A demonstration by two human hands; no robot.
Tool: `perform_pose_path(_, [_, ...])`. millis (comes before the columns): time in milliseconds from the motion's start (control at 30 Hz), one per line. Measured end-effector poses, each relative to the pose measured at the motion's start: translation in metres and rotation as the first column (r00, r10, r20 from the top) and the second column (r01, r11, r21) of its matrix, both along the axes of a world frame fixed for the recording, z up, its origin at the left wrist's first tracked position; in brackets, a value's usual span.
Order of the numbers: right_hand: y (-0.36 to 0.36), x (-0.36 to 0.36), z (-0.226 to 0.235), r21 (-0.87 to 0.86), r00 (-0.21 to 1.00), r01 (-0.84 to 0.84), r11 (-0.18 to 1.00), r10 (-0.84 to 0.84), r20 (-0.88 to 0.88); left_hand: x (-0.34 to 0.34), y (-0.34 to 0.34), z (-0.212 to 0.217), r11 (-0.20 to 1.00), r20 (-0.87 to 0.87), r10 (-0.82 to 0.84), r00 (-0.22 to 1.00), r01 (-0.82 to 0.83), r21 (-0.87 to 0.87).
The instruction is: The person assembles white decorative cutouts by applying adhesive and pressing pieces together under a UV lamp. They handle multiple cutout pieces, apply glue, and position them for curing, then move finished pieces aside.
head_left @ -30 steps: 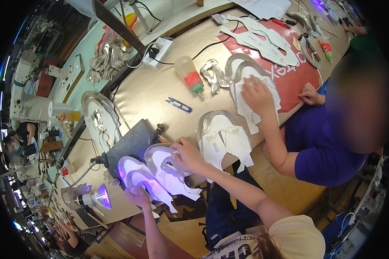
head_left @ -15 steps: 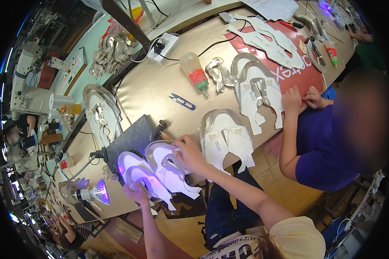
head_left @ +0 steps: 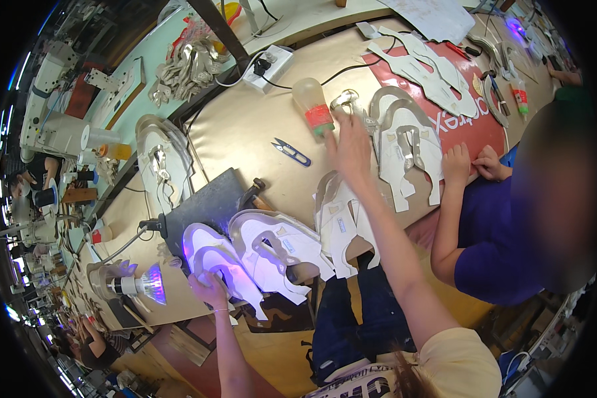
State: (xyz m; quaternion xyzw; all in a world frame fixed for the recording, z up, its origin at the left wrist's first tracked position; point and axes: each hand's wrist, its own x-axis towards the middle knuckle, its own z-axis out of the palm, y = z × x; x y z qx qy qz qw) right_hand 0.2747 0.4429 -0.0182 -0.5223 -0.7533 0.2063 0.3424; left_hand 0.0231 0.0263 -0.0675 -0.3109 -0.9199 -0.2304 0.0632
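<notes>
My left hand (head_left: 209,290) grips the lower edge of a white shoe upper with silver trim (head_left: 213,253), lit violet. Beside it lies another white shoe upper (head_left: 292,242), and a further upper (head_left: 338,222) is partly covered by my right forearm. My right hand (head_left: 351,149) is stretched out over the table, its thumb apart from its fingers. Its fingertips reach a few small silver shoe pieces (head_left: 344,99), partly hidden by the hand. Close to its left stands a glue bottle (head_left: 312,106) with a red label and green cap, tilted.
Thread snips (head_left: 292,152) lie left of my right hand. A dark slab (head_left: 209,202) and a hammer (head_left: 253,192) sit behind the uppers. A lamp (head_left: 142,285) shines violet at left. A co-worker's hands (head_left: 471,164) rest at the right, beside more uppers (head_left: 404,142).
My right hand has left the second upper and moved far forward and right to the small silver pieces. The left hand stays at the first upper. The view has shifted slightly.
</notes>
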Motion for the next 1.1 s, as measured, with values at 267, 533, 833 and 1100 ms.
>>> perform_pose_path(267, [0.06, 0.01, -0.045, -0.103, 0.997, -0.057, 0.993, 0.062, 0.052, -0.003, 0.009, 0.011, 0.997, -0.073, -0.071, 0.995, 0.068, -0.039])
perform_pose_path(533, [0.055, 0.011, -0.035, -0.183, 0.927, -0.06, 0.981, 0.123, 0.355, -0.029, -0.007, 0.048, 0.991, 0.204, 0.035, 0.978, -0.008, -0.131])
perform_pose_path(833, [-0.005, 0.039, 0.038, -0.291, 0.884, -0.156, 0.944, 0.002, -0.467, 0.139, 0.108, 0.129, 0.975, 0.235, -0.138, 0.962, 0.089, 0.205])
perform_pose_path(1100, [-0.086, 0.046, 0.104, -0.076, 0.85, -0.473, 0.878, 0.432, -0.302, 0.189, 0.238, 0.156, 0.814, 0.645, -0.558, 0.522, 0.193, 0.548])
